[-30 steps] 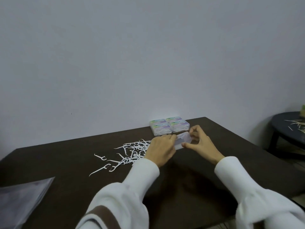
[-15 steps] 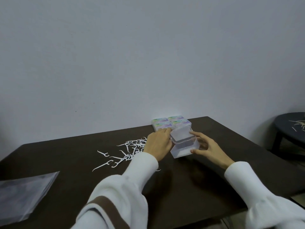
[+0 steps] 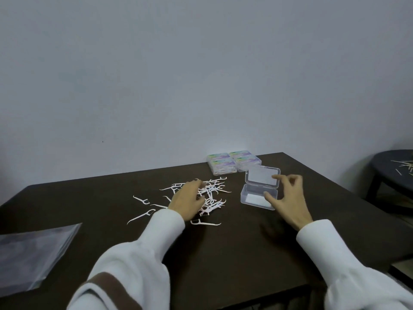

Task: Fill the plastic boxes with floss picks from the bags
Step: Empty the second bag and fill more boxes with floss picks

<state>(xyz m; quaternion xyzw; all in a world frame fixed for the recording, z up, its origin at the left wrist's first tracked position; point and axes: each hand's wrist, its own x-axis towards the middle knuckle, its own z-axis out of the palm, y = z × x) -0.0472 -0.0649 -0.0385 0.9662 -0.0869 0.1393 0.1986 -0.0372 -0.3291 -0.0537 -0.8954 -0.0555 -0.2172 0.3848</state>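
A broad bare stretch of the bench lies open at lower centre of the frame, between the two sleeves; at centre the scattered floss picks crowd the surface; the open clear box stands just right of them; four closed boxes block the far edge; a flat plastic bag covers the lower left.

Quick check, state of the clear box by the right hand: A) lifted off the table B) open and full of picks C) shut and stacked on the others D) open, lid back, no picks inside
D: the clear box sits on the table with its lid swung back, and no picks show inside; the floss picks lie loose under the left hand.
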